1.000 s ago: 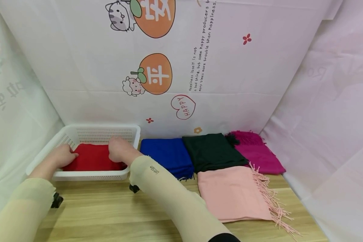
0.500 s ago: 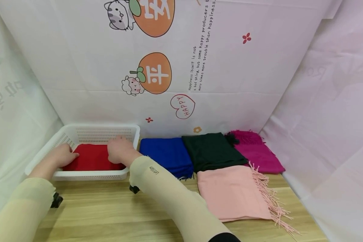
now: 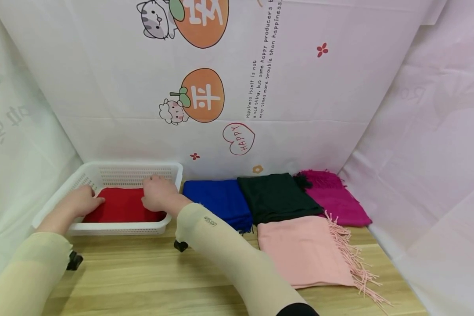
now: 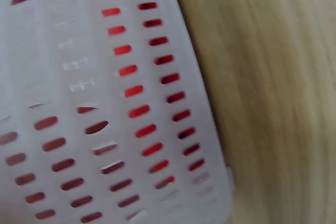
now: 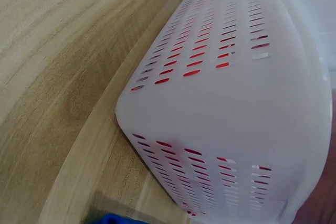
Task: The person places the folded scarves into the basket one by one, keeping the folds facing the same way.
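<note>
A folded red scarf (image 3: 122, 205) lies flat in the white slotted basket (image 3: 118, 227) at the left of the table. My left hand (image 3: 78, 202) reaches over the basket's left side, its thumb along the scarf's left end and its other fingers mostly hidden. At the scarf's right end is my right hand (image 3: 158, 193), knuckles up, with its fingertips out of sight. Whether either hand pinches the cloth cannot be told. In the left wrist view, red shows through the slots of the basket wall (image 4: 73, 93). The right wrist view has the basket's outer corner (image 5: 210, 98).
Right of the basket lie a folded blue scarf (image 3: 217, 199), a dark green one (image 3: 278, 197) and a magenta one (image 3: 339, 202). A pink fringed scarf (image 3: 304, 252) lies nearer. White printed sheets (image 3: 300, 87) enclose the wooden table (image 3: 134, 276).
My right hand and forearm have shifted slightly to the right. My left hand has barely moved, and the red scarf stays in place in the basket.
</note>
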Tool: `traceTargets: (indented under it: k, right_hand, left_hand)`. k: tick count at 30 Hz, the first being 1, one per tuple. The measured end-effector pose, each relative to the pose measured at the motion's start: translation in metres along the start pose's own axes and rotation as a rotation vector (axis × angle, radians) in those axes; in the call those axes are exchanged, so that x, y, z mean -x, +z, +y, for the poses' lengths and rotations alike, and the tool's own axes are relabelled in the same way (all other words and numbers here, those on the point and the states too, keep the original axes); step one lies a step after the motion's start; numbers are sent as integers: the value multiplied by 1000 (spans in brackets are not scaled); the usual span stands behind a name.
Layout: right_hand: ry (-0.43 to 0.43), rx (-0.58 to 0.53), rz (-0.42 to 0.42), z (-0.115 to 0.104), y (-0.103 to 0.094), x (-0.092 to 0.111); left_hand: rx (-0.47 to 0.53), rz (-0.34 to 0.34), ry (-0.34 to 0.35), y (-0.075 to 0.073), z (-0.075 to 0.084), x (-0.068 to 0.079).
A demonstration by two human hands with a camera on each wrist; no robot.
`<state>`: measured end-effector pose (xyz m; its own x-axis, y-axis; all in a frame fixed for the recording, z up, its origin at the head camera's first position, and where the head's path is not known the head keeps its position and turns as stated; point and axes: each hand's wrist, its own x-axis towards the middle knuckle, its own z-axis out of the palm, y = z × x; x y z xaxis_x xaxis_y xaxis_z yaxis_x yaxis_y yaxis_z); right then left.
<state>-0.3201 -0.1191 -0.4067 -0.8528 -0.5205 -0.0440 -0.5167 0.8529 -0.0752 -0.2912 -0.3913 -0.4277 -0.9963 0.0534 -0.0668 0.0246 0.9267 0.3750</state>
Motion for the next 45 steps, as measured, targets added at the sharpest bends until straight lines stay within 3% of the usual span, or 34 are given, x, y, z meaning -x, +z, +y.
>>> traceTargets:
  k: [10,19,33,45]
  right_hand:
    - [-15,-125,44,14,1,12]
    - [-33,-303,91,31,2,26]
    - [-136,-372,156,47,6,44]
    - [-144,-434,169,54,6,61]
  left_hand:
    - [8,14,-14,-7,23,10]
    - [19,92,44,-7,45,23]
    - [61,109,38,4,64,35]
    - [48,135,65,13,83,42]
